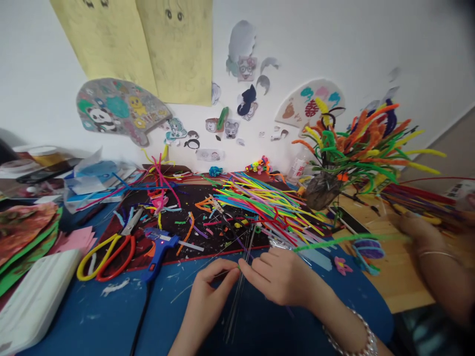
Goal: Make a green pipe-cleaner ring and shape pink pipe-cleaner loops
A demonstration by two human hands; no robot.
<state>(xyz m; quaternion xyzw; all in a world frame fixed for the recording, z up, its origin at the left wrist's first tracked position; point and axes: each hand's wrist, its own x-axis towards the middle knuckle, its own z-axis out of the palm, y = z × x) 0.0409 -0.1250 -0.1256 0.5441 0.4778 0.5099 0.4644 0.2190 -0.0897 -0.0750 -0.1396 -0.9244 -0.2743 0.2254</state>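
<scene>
Over the blue table, my left hand (211, 291) is closed, its thumb and index finger pinching a bundle of thin wires (234, 309). My right hand (280, 277) meets it fingertip to fingertip, closed on the same bundle. A speck of green shows between the fingertips; what it is I cannot make out. From behind my right hand a green pipe cleaner (345, 241) stretches towards another person's hand (415, 230); whether my fingers grip its end is hidden. A blue glue gun (161, 247) and scissors with red and yellow handles (117, 252) lie to the left.
Beyond my hands, colourful pipe cleaners (263, 200) are heaped on a dark mat (141, 249). A vase of fuzzy stems (322, 190) stands at the back right, near a phone (349, 220). A white case (40, 301) lies at left. The glue gun's black cord (143, 316) runs forward.
</scene>
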